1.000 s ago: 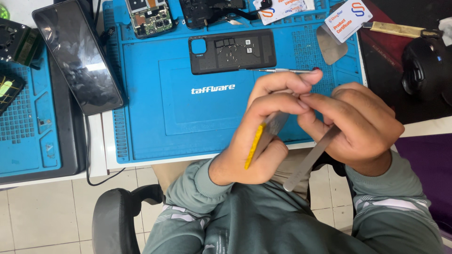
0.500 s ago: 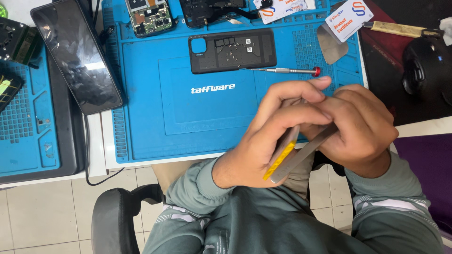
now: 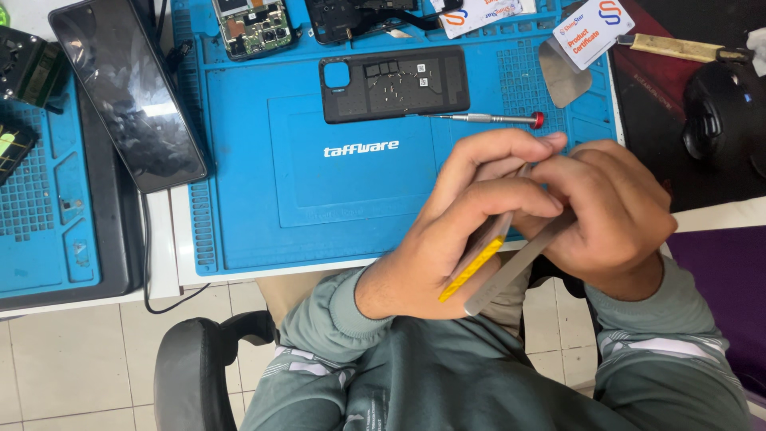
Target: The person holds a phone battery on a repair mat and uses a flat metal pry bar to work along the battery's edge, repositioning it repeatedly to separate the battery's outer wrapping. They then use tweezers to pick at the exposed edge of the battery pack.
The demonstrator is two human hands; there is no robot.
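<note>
Both hands, left hand (image 3: 447, 231) and right hand (image 3: 614, 215), stay clamped on the thin panel (image 3: 488, 239) at lower centre; the yellow strip (image 3: 471, 271) has tilted lower, now beside the grey tool (image 3: 511, 275).

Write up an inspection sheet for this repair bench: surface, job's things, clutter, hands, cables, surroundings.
Surface: blue work mat on a white table; a second blue mat lies at the left.
Job's things: grey flat part with a yellow strip and a thin metal tool, both held over the lap.
Clutter: black back cover, red-capped screwdriver, dark phone, circuit board, cards.
Hands: left hand and right hand close together on the part and tool.
Cables: black cable at the table edge.
Surroundings: chair armrest, tiled floor.
</note>
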